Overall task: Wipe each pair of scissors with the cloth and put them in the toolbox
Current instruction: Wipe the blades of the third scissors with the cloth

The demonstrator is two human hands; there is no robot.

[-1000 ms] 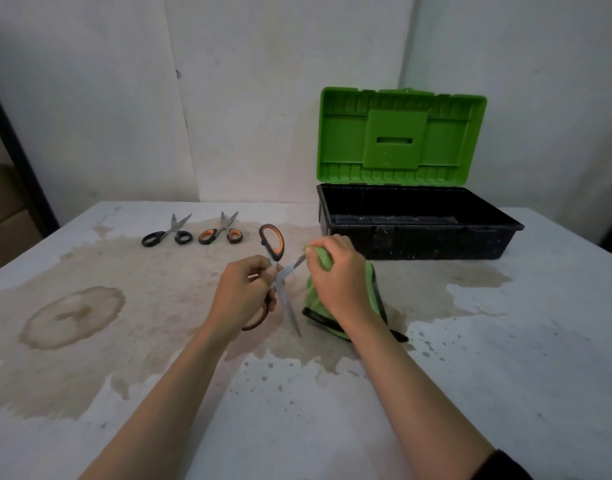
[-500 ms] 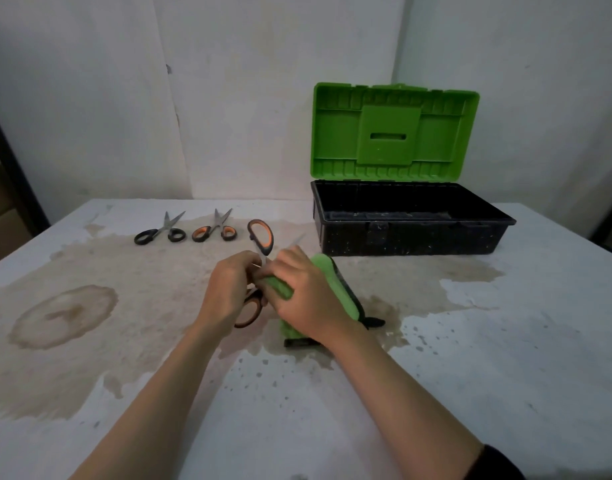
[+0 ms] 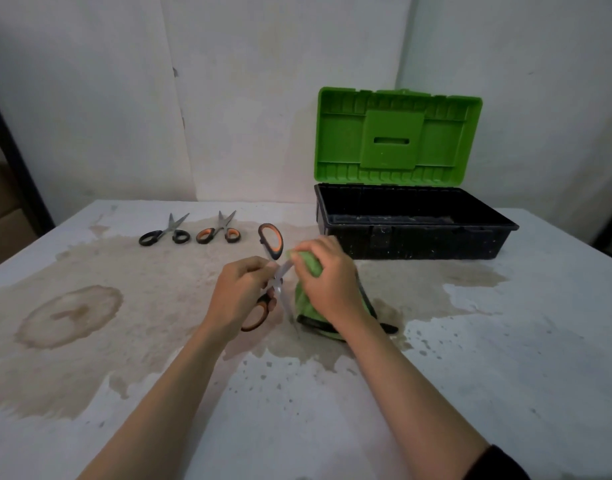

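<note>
My left hand (image 3: 240, 294) grips a large pair of orange-and-black scissors (image 3: 272, 242) at the pivot, blades spread apart. My right hand (image 3: 328, 282) pinches a green cloth (image 3: 306, 299) around the upper blade, and the rest of the cloth hangs down to the table. Two smaller pairs lie at the back left: black-handled scissors (image 3: 164, 233) and orange-handled scissors (image 3: 218, 232). The toolbox (image 3: 415, 244) stands at the back right, black body, green lid (image 3: 398, 138) raised.
The white table (image 3: 505, 358) carries large brown stains across its left and middle. A white wall stands right behind the toolbox. A dark frame and brown boxes (image 3: 3, 216) sit beyond the table's left edge.
My right hand has slid the cloth back up along the blade, away from the left hand, uncovering the spread blades. The two smaller pairs have stayed in place.
</note>
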